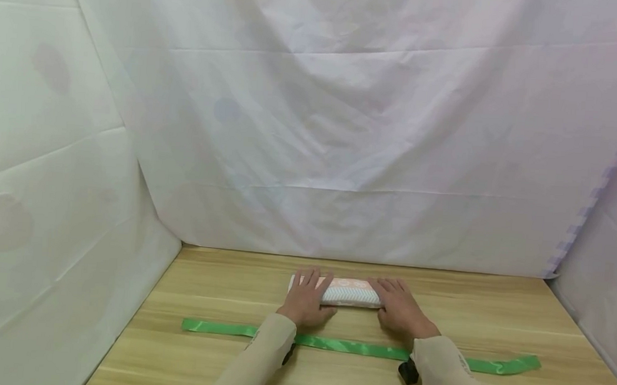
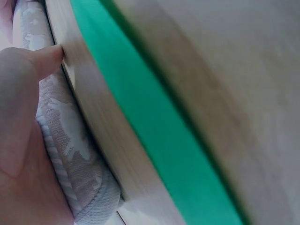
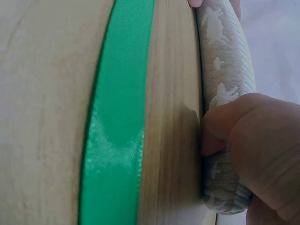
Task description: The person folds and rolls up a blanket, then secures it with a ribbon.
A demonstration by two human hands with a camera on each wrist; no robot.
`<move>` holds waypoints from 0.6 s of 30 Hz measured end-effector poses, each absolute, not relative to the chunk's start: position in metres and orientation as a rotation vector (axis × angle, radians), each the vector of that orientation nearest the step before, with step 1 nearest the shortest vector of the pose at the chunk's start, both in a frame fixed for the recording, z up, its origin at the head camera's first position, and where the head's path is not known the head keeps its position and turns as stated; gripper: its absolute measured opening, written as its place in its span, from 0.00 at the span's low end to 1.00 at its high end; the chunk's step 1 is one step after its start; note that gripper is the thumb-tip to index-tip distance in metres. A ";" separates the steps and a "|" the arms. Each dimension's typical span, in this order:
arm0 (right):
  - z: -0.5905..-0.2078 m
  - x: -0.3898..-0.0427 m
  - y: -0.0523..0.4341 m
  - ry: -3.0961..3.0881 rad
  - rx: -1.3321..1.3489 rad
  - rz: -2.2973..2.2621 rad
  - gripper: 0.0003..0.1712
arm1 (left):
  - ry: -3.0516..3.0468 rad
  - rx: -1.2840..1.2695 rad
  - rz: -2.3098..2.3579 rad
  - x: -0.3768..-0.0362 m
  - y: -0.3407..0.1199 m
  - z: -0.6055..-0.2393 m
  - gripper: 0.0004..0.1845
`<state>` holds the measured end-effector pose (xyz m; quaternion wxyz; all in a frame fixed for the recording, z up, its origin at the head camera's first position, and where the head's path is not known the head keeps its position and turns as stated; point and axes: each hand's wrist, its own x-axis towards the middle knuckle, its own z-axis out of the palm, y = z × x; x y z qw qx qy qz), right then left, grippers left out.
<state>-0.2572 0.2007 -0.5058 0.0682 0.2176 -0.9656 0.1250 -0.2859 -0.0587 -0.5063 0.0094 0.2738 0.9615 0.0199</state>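
A small padded pillow (image 1: 352,295) lies on the wooden table; its top has a pink band and pale zigzag stripes. Along its front side, beige cloth with white animal figures (image 3: 219,91) shows in both wrist views. My left hand (image 1: 306,298) grips the left end, fingers spread across the top to the far edge and thumb against the front. At the other end, my right hand (image 1: 399,307) holds it the same way, its thumb (image 3: 225,119) bent against the front side. The fingertips at the back are hidden in the wrist views.
A green ribbon (image 1: 349,346) runs across the wooden table (image 1: 218,287) in front of the pillow, under both forearms. Pale cloth (image 1: 338,224) hangs behind the table, with more cloth walls at left and right.
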 end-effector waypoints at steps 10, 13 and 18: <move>-0.506 -0.256 0.201 -2.860 0.658 0.489 0.33 | 3.028 0.865 0.029 -0.286 -0.059 -0.507 0.40; -0.506 -0.257 0.203 -2.851 0.664 0.491 0.32 | 3.032 0.863 0.022 -0.285 -0.058 -0.505 0.39; -0.508 -0.256 0.206 -2.837 0.668 0.470 0.32 | 3.029 0.857 0.035 -0.284 -0.059 -0.503 0.36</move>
